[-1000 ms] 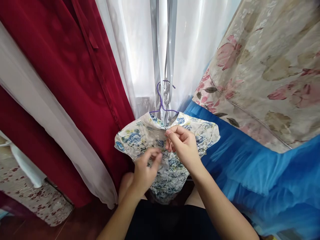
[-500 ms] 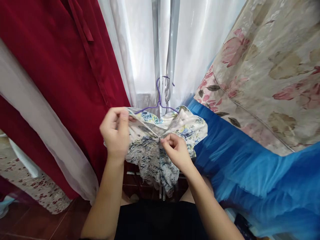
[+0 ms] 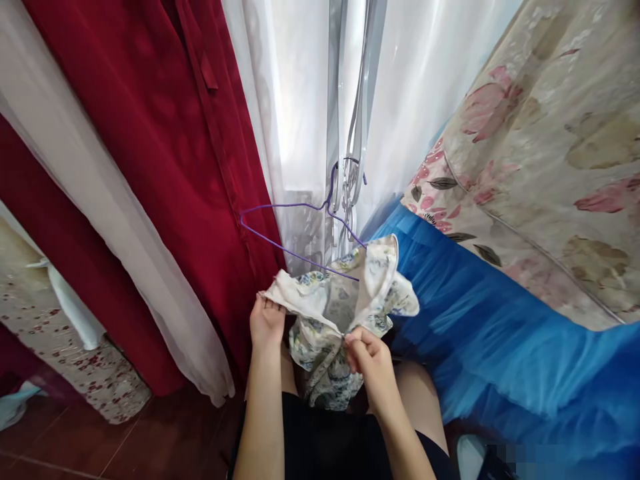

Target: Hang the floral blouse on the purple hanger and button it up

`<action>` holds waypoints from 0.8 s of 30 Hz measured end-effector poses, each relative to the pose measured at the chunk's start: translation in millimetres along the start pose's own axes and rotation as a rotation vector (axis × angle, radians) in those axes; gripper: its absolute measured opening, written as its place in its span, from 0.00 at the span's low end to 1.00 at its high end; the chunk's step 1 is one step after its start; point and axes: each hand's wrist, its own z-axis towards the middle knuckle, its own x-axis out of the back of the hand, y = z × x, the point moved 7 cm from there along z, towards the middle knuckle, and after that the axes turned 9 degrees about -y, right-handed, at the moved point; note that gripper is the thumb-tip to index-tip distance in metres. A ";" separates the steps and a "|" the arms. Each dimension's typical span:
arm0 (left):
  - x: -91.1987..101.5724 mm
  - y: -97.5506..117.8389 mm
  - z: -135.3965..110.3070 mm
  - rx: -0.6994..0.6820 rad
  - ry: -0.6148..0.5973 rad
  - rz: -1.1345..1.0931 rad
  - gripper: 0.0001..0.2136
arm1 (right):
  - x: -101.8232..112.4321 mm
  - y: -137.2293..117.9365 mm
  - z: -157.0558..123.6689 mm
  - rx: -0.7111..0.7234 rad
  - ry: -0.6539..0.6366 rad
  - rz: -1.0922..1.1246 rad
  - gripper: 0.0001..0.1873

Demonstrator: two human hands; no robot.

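A white blouse [image 3: 320, 350] with a blue and yellow floral print hangs between my hands in front of my lap. My left hand [image 3: 269, 322] grips its left shoulder edge, fingers curled under the cloth. The fingers of my right hand [image 3: 367, 350] pinch the front of the neckline near its lowest point. A purple wire hanger [image 3: 285, 205] hooks up by grey straps behind. The hanger's left arm is bare, while its right end stays inside the blouse's right shoulder, hidden by cloth.
Red fabric [image 3: 210, 167] hangs at the left beside a pale sheer strip [image 3: 115, 200]. White cloth [image 3: 300, 100] hangs straight ahead. At the right are beige floral fabric [image 3: 540, 153] and blue tulle [image 3: 480, 313]. Brown floor tiles [image 3: 125, 447] show at lower left.
The blouse's left shoulder has come off the hanger, baring that arm. My left hand has moved down and right with the cloth; my right hand has lowered, still pinching the neckline.
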 end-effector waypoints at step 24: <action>-63.6 -62.3 -189.0 0.544 -1.229 1.053 0.09 | 78.6 -74.0 -60.6 -0.163 -0.325 -0.165 0.19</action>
